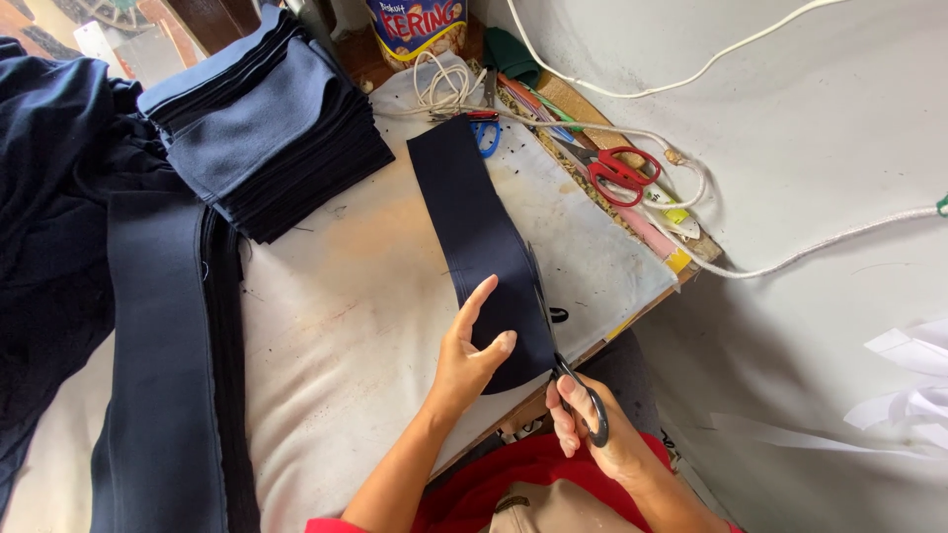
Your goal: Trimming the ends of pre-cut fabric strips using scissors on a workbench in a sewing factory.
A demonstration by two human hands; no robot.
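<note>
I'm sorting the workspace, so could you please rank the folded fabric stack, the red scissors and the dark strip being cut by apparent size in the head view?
1. Fabric stack, largest.
2. Dark strip.
3. Red scissors, smallest.

Right hand (pixel 592 419): fingers through the black scissors' (pixel 568 355) handles, so part of the loops is covered; blade edge against the navy strip (pixel 484 247) too thin to tell whether it has entered the cloth. Left hand (pixel 469 350) covers part of the strip's near end. Tin (pixel 415 25) cut off by the top edge. Blue scissors (pixel 486 133) mostly hidden behind the strip's far end and the white cord (pixel 439 84). Dark garment (pixel 49 197) runs off the left edge. Long panel (pixel 163 375) cut by the bottom edge. Paper (pixel 913 380) cut off at the right.
</note>
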